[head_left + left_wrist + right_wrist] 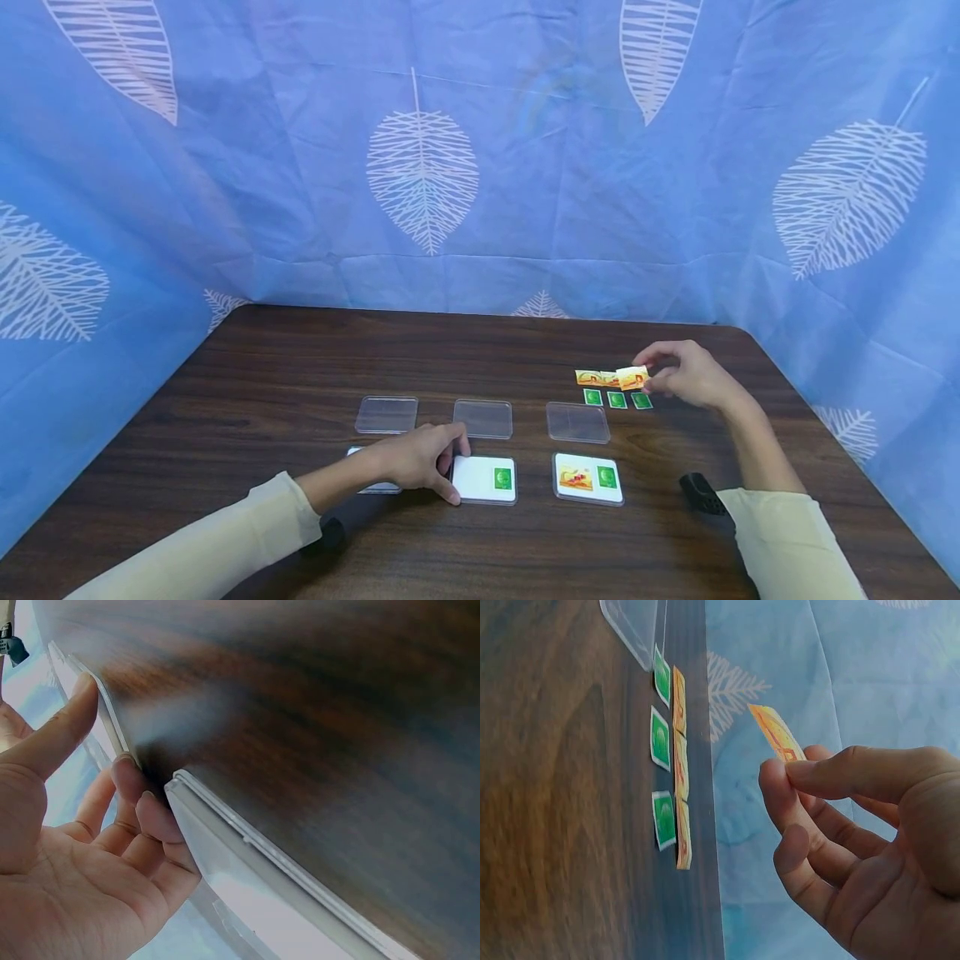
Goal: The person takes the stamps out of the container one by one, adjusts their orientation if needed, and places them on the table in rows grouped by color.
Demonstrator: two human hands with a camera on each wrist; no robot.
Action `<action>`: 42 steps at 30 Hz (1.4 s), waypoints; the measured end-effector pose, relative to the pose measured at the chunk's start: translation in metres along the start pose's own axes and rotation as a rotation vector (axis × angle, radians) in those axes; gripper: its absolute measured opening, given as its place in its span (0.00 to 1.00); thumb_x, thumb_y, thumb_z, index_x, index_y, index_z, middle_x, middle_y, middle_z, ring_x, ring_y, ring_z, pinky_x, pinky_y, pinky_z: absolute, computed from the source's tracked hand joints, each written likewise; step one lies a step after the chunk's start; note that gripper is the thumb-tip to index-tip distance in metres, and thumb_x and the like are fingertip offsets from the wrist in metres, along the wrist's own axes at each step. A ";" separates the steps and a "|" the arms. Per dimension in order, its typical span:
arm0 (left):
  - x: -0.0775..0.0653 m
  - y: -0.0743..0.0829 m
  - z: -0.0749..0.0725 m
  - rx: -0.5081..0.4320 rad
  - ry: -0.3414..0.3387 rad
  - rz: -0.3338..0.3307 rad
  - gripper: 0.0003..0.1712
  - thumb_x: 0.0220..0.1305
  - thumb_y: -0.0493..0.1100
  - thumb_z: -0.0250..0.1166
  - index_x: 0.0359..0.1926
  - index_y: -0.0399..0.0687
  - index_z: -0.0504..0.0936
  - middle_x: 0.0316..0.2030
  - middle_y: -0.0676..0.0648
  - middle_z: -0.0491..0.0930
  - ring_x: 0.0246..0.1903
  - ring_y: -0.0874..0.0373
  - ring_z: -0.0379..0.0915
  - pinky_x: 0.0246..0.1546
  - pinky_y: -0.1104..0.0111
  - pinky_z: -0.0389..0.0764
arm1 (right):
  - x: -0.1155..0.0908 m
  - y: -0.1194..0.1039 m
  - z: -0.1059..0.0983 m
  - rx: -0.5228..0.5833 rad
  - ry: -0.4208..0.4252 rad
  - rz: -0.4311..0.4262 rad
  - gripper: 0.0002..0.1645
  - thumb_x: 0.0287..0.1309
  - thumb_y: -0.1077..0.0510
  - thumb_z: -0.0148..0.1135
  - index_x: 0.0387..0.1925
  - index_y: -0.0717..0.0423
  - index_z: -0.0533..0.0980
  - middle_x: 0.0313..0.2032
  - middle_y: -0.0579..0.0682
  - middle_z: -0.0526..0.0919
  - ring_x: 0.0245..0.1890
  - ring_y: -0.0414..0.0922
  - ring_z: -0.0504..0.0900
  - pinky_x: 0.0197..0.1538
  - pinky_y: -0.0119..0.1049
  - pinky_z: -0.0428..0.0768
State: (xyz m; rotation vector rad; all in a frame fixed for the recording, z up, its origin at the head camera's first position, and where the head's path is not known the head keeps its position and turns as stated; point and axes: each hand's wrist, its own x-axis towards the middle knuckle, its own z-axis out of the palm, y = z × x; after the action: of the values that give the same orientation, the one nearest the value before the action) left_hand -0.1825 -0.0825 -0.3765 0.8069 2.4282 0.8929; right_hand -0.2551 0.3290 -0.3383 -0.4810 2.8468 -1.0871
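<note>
My left hand (420, 456) holds the left side of the middle clear case (476, 482), its thumb at the near edge and a finger toward the far one. A white card lies in that case, with a green stamp (502, 478) on its right. In the right wrist view, my right hand (870, 847) pinches an orange-yellow stamp (777, 733) between thumb and forefinger, raised off the table. Beneath it lie a row of orange-yellow stamps (588, 378) and three green stamps (617, 400).
To the right, another white-carded case (588, 463) bears one orange and one green stamp. A third case (381, 488) is partly hidden under my left arm. Behind them lie three clear lids (386, 414) on the dark wooden table (480, 554). A blue leaf-patterned curtain (300, 167) hangs behind.
</note>
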 end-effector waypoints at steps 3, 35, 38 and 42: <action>0.000 0.000 0.000 0.005 -0.003 0.000 0.25 0.54 0.35 0.81 0.48 0.43 0.75 0.28 0.49 0.74 0.26 0.61 0.66 0.29 0.72 0.66 | -0.001 0.003 -0.002 -0.010 0.013 0.017 0.18 0.57 0.75 0.62 0.50 0.69 0.80 0.42 0.62 0.82 0.31 0.51 0.82 0.31 0.44 0.80; -0.001 0.001 0.000 0.013 0.000 -0.007 0.25 0.54 0.35 0.81 0.47 0.44 0.75 0.28 0.50 0.74 0.26 0.61 0.65 0.29 0.72 0.66 | -0.006 0.033 -0.010 -0.126 0.098 0.192 0.15 0.56 0.73 0.66 0.47 0.71 0.80 0.38 0.63 0.81 0.35 0.54 0.82 0.32 0.42 0.81; -0.001 0.002 0.001 0.013 0.000 -0.008 0.25 0.54 0.35 0.81 0.47 0.44 0.75 0.28 0.50 0.73 0.26 0.61 0.65 0.29 0.72 0.66 | -0.006 0.034 -0.010 -0.123 0.105 0.226 0.15 0.57 0.73 0.63 0.47 0.73 0.79 0.35 0.59 0.82 0.33 0.51 0.84 0.31 0.41 0.79; 0.000 0.002 0.001 0.010 -0.001 -0.006 0.25 0.54 0.35 0.80 0.47 0.44 0.75 0.28 0.49 0.73 0.26 0.61 0.65 0.29 0.72 0.66 | -0.006 0.036 -0.009 -0.143 0.111 0.262 0.16 0.55 0.74 0.61 0.47 0.74 0.78 0.32 0.58 0.82 0.33 0.51 0.83 0.31 0.41 0.74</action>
State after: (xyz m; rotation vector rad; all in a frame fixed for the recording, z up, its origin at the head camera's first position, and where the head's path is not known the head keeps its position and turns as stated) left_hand -0.1811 -0.0815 -0.3756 0.8030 2.4346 0.8792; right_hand -0.2606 0.3620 -0.3554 -0.0509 2.9868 -0.8946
